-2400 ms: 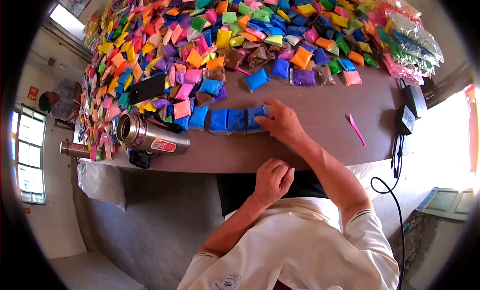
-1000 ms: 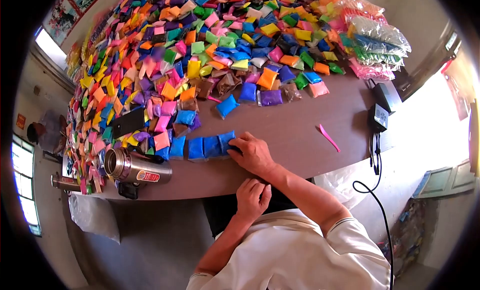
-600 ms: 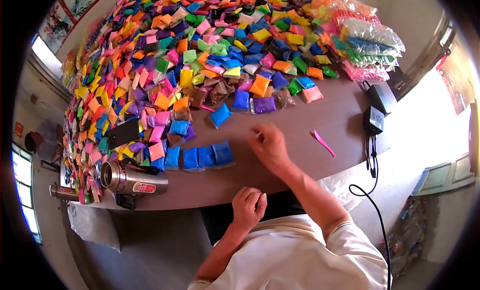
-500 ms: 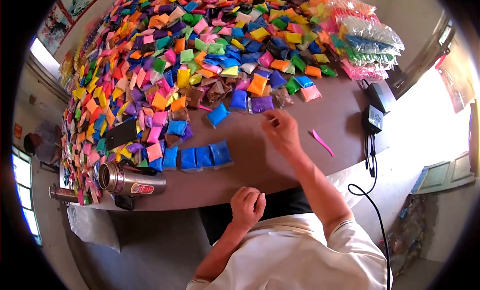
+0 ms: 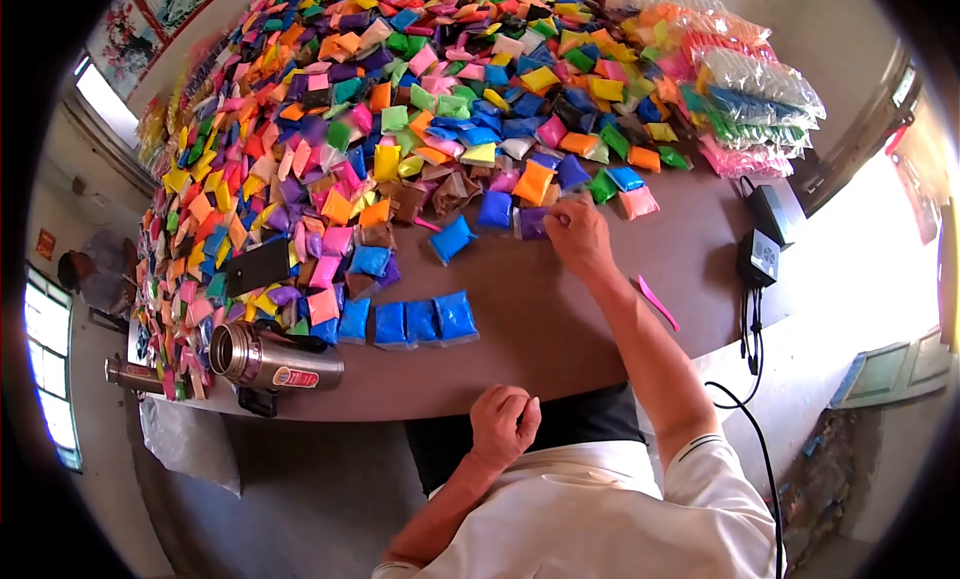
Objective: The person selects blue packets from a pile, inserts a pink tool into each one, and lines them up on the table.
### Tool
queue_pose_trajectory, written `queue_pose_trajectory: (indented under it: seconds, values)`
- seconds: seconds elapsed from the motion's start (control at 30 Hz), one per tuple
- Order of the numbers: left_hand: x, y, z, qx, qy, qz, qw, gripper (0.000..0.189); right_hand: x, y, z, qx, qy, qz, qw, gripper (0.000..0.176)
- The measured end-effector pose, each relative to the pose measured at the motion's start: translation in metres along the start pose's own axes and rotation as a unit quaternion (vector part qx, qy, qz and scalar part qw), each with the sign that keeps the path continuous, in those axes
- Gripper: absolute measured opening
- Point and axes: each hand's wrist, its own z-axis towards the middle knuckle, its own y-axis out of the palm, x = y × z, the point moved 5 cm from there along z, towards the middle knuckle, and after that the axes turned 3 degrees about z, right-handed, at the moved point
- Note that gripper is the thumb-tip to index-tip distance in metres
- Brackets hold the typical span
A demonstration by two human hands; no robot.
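Note:
My right hand [image 5: 580, 233] reaches over the table to the near edge of the heap, its fingers closed at the right end of a purple packet [image 5: 530, 223]. The brown packet beside it is hidden behind the hand. My left hand [image 5: 504, 425] is curled at the table's front edge, with nothing visible in it. Blue packets [image 5: 422, 320] lie in a row left of centre, and a single blue packet [image 5: 452, 240] lies above them. A pink plastic tool [image 5: 658, 303] lies right of my right forearm.
A large heap of coloured packets [image 5: 400, 119] covers the back and left. A steel flask [image 5: 275, 359] and dark phone [image 5: 258, 268] are at left. Stacked clear bags [image 5: 750, 89] stand back right, near a black device [image 5: 759, 258] with cables.
My right hand has moved up and forward to the purple packet, and its fingers have drawn together. The whole view has shifted slightly. My left hand keeps its curled pose.

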Motion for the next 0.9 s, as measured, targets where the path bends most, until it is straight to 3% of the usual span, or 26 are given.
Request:
queue_pose_trajectory:
  seconds: [0.33,0.47,0.8,0.9]
  values:
    - [0.000,-0.001,0.001,0.003,0.003,-0.014,1.000,0.011,-0.017,0.007,0.032,0.033,-0.034,-0.083,0.995,0.030]
    - [-0.001,-0.002,0.001,-0.005,0.004,-0.028,1.000,0.010,-0.016,0.029,0.044,0.002,-0.027,-0.081,0.996,0.030]
    - [-0.003,-0.006,-0.001,-0.010,0.002,-0.045,0.999,0.011,-0.012,0.040,0.083,0.112,-0.104,-0.069,0.986,0.010]
    - [-0.005,-0.005,-0.003,-0.018,0.001,-0.044,0.999,0.013,-0.001,0.038,0.107,0.106,-0.108,-0.051,0.987,0.011]
